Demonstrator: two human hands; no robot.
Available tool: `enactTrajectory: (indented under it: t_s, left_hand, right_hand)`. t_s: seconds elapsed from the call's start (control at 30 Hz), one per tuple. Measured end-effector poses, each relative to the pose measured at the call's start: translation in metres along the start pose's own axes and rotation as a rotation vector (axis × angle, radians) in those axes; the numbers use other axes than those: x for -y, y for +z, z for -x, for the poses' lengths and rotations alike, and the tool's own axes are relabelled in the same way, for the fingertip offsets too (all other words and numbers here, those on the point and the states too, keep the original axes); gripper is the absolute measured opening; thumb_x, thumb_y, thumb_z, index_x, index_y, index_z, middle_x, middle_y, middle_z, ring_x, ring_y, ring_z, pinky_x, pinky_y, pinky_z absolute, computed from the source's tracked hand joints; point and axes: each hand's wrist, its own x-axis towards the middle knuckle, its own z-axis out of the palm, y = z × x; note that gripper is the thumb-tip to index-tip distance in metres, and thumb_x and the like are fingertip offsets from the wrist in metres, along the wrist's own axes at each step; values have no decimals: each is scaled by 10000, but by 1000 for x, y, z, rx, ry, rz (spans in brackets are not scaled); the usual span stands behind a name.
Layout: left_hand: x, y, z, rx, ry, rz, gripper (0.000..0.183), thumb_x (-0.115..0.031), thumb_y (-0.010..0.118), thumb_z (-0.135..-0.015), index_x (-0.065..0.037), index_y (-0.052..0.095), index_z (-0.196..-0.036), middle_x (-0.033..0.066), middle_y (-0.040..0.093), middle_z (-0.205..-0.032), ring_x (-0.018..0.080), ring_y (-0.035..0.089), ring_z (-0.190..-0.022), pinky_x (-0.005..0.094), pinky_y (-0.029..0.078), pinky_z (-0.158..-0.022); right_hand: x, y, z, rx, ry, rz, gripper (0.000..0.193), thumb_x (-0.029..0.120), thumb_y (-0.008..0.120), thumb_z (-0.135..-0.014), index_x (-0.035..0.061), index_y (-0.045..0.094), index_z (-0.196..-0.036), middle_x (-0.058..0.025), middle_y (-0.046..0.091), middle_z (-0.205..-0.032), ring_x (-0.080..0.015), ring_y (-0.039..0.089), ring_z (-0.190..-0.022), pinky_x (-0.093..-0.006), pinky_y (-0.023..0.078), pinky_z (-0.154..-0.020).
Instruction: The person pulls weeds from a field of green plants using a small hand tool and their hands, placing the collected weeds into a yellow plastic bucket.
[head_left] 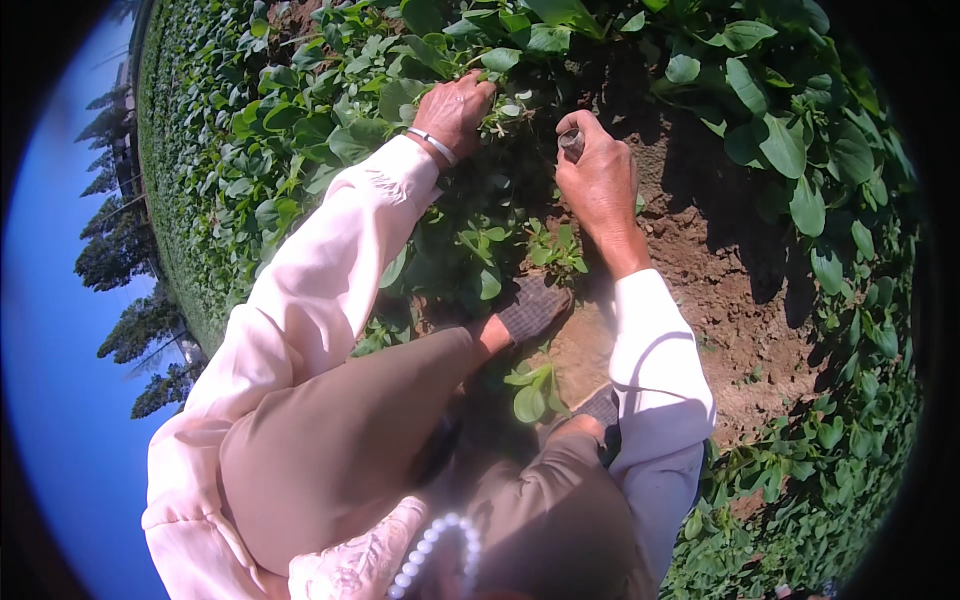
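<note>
My left hand (457,112) is closed among the greens at the top centre, back of the hand up. Small leafy plants (508,113) stick out beside its curled fingers, which are partly hidden. To the right, my right hand (600,170) is wrapped round a short, dark, round-ended handle (571,144). The rest of that tool is hidden behind the hand and in shadow. Both hands are low over the plant bed, a short gap apart, with shaded soil and leaves between them.
Bare brown soil (735,290) runs along the right, bordered by broad-leaved plants (785,145). A small seedling (557,247) grows by my left shoe (535,307); another young plant (535,392) stands between my feet. Dense green rows stretch left toward trees (115,240).
</note>
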Motion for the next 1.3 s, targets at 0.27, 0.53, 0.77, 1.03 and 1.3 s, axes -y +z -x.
enactTrajectory:
  t_s: [0.27, 0.53, 0.77, 1.03, 1.3]
  left_hand:
    - [6, -2, -7, -19, 35, 55, 384, -40, 709, -618, -59, 579, -978, 159, 617, -979, 397, 633, -898, 470, 534, -735]
    - [9, -23, -41, 184, -21, -137, 290, -137, 719, -687, -63, 628, -952, 166, 664, -936, 377, 665, -891, 459, 552, -731]
    - [10, -27, -53, 333, -184, -141, 286, -230, 709, -716, -84, 710, -962, 162, 708, -972, 358, 684, -925, 438, 562, -785]
    - [1, -16, -29, 22, -60, -93, 360, -140, 690, -705, -102, 625, -1056, 147, 649, -980, 379, 662, -897, 477, 546, -727]
    - [18, -17, -51, 381, -310, -6, 357, -264, 696, -714, -92, 671, -1025, 186, 693, -986, 385, 661, -953, 451, 536, -778]
  right_hand:
    - [6, 0, 16, 48, -1, -6, 186, 33, 641, -801, 77, 594, -976, -157, 671, -729, -386, 674, -745, -468, 506, -640]
    - [6, 19, 3, -35, 12, -69, 165, 29, 634, -812, 74, 587, -964, -164, 679, -756, -397, 667, -769, -480, 506, -649]
    - [0, 5, 34, -37, 16, -31, 200, -4, 617, -816, 79, 566, -991, -162, 641, -684, -385, 654, -689, -473, 473, -584]
    - [3, 32, -18, -98, -24, -36, 195, 35, 645, -807, 93, 575, -979, -148, 680, -748, -399, 665, -739, -486, 504, -636]
    - [2, 20, 32, -96, -37, 36, 238, 0, 626, -800, 84, 548, -1008, -146, 658, -694, -379, 663, -687, -464, 487, -583]
